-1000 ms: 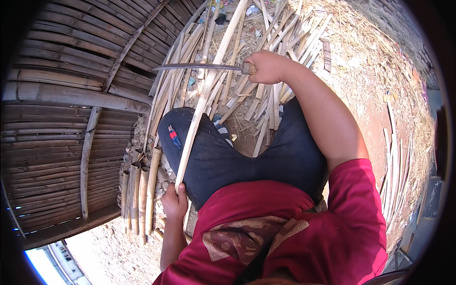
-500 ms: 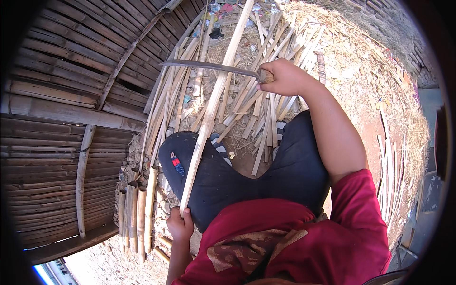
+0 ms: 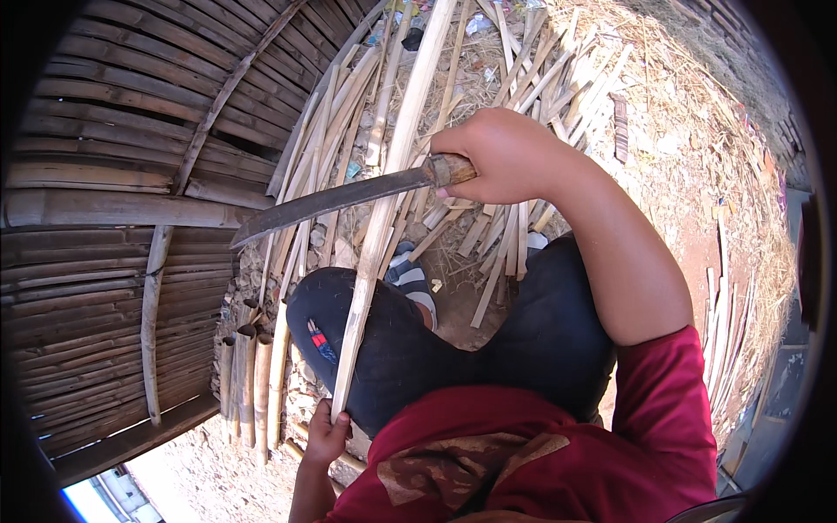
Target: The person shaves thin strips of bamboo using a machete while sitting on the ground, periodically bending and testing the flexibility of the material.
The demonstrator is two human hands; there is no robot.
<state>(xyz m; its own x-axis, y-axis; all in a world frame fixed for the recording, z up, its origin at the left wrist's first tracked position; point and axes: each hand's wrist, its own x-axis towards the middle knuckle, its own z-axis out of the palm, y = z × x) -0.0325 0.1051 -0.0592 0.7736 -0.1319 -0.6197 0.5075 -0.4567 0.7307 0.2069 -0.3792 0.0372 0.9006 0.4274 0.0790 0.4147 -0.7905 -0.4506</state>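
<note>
A long split bamboo strip [image 3: 375, 248] lies across my left thigh and runs away from me past the upper edge. My left hand [image 3: 329, 430] grips its near end beside my hip. Wrapped round a wooden handle, my right hand [image 3: 506, 157] holds a machete [image 3: 349, 193]. The curved, dark blade reaches leftward across the strip, above my left knee. Whether its edge touches the bamboo I cannot tell.
Split bamboo strips [image 3: 318, 148] lie in a pile beyond my knees. Upright bamboo poles [image 3: 261, 375] stand left of my thigh, near a slatted bamboo wall [image 3: 96, 288]. More thin strips [image 3: 719, 322] lie at right, by straw. A sandalled foot [image 3: 410, 277] rests between my knees.
My right hand and the machete have come nearer to me along the strip, the blade tip now lower and further left. The left hand, still on the strip's end, sits slightly lower.
</note>
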